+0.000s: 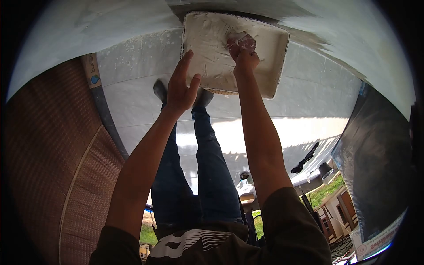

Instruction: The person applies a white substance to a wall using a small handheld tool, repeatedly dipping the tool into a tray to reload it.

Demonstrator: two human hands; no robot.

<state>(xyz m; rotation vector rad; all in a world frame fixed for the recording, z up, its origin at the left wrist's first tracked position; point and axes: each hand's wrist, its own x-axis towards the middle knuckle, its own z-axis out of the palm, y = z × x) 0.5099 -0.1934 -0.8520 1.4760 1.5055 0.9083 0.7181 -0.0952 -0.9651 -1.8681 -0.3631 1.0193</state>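
A rectangular tray (212,48) coated with thick white paste is at the top centre of the head view, in front of a partly coated wall. My right hand (246,56) is over the tray, its fingers closed round a reddish, paste-smeared tool (241,42) whose lower part is hidden in the paste. My left hand (182,86) is at the tray's left edge, fingers apart and extended, with nothing in it. Whether it touches the tray's rim is hard to tell.
The wall (119,22) carries white and darker grey patches. Brown textured sheeting (44,154) hangs on the left, dark sheeting (375,150) on the right. A black cloth (305,158) and a dark bucket (325,170) lie at the lower right. My legs stand on the grey floor (132,99).
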